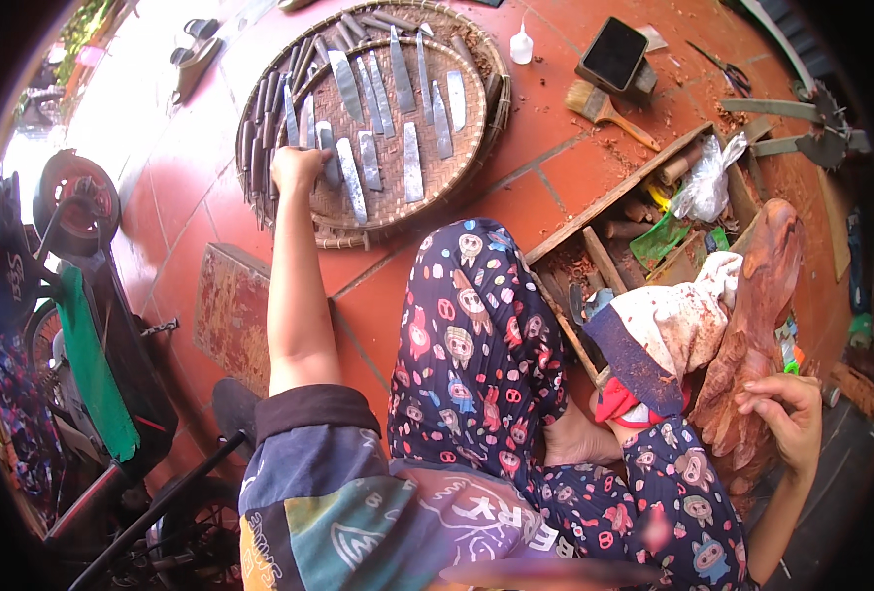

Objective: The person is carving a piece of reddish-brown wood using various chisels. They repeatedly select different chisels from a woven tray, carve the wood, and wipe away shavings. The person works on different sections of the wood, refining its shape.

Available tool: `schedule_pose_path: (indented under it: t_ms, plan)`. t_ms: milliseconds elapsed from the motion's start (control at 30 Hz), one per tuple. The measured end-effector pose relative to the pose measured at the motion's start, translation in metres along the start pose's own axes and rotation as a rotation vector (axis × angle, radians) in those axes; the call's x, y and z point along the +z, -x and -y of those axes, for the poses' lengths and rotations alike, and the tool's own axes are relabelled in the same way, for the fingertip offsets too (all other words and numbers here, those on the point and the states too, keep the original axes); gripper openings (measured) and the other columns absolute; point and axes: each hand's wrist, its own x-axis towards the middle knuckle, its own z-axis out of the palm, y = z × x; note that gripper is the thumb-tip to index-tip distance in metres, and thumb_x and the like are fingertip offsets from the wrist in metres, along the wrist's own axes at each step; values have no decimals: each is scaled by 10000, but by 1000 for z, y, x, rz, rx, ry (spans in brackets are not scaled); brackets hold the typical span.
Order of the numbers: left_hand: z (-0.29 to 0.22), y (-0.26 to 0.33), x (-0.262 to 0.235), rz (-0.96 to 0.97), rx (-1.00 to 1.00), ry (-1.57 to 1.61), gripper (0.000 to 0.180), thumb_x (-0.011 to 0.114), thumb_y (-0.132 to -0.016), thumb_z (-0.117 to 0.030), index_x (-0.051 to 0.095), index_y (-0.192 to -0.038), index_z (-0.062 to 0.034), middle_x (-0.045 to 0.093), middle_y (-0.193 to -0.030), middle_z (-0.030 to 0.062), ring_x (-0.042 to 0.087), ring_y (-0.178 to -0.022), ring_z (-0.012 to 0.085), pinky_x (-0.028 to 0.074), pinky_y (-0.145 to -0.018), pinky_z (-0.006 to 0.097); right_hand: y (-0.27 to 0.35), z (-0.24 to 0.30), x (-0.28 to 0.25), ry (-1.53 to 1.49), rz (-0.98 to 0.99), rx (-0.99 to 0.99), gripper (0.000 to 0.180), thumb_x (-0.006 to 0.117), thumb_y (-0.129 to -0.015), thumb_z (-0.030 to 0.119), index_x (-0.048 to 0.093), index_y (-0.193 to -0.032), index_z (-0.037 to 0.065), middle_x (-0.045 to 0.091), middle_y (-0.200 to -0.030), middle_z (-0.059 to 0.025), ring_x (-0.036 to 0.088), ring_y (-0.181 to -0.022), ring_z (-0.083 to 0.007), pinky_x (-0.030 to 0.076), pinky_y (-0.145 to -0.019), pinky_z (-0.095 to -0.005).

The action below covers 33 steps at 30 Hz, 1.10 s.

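Choosing, it seems, among metal blades (350, 179) on a woven tray (390, 202), we are holding our left hand (301, 167) curled, grip unclear, right hand (790, 414) half-open by the wood carving (764, 281), next needing careful lifting.

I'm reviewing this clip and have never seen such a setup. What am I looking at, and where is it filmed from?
There's no machine here: a seated person works with two bare hands. The single picture comes from a wide fisheye camera on their head, looking down, so straight edges bend near the rim. On the tiled floor sits a woven tray with metal blades and dark handles; a brush and white bottle lie beyond the wooden box. The left hand is at the tray's left side, among the tools; its exact grip is hidden. The right hand is against a reddish carved wood piece.
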Motion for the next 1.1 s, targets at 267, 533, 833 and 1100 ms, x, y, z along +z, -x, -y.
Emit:
schedule_pose_path:
  t_ms: [267,533,833,1100]
  plan:
    - [33,39,-14,75,-9,324,249,834,-755,-177,782,-872,37,716,-750,97,620,-648,156,499,-676,313,3,2,1,21,-12,1,171,691,-851,-3,751,-1005,-45,775,-861,-147,760,-762,-200,581,-748,-289]
    - [55,44,13,-136,64,5,355,838,-774,-299,778,-909,25,775,-846,166,734,-729,262,551,-741,393,2,-1,3,21,-3,-32,161,697,-860,-7,742,-1007,-53,772,-876,-148,759,-775,-201,582,-760,-298]
    - [78,38,11,-535,122,-76,523,815,-777,-384,731,-1094,24,742,-1054,265,721,-1021,388,545,-933,455,4,-2,1,49,-1,-65,171,693,-857,-9,748,-1014,-45,775,-879,-144,760,-778,-203,578,-757,-298]
    - [79,63,15,-418,112,73,477,755,-740,-314,758,-1105,-6,743,-952,273,736,-942,408,558,-883,452,3,-1,2,26,2,-49,169,692,-867,-3,748,-1020,-45,778,-885,-142,761,-784,-201,576,-767,-300]
